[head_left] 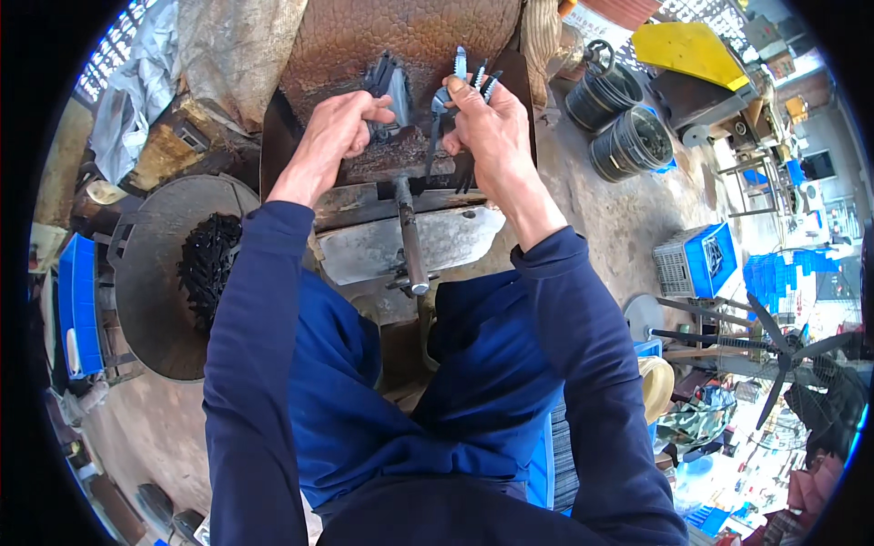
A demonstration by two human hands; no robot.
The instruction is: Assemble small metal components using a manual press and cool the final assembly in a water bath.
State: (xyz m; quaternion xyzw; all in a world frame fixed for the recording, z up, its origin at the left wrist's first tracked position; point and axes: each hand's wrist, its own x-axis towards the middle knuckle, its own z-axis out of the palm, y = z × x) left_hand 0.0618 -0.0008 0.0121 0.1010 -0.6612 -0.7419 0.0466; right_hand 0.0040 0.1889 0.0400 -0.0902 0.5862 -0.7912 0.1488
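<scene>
My right hand point(496, 123) is closed around several dark metal plier halves point(461, 65). Their toothed jaws stick up past my thumb, and thin dark handles hang below the fingers. To its left, my left hand point(341, 132) has its fingers curled together beside a small upright cluster of dark metal pieces point(382, 75). A shiny grey metal face point(397, 96) shows just past its fingertips. Whether those fingers pinch anything is hidden. Both hands are over a rusty, grimy work block point(382, 166).
A metal bar point(411, 241) projects from the block toward my knees. At left stands a wide round pan point(150, 282) holding dark metal pieces point(211, 264). Black buckets point(628, 146), a blue-and-white crate point(696, 259) and a fan point(783, 350) stand to the right.
</scene>
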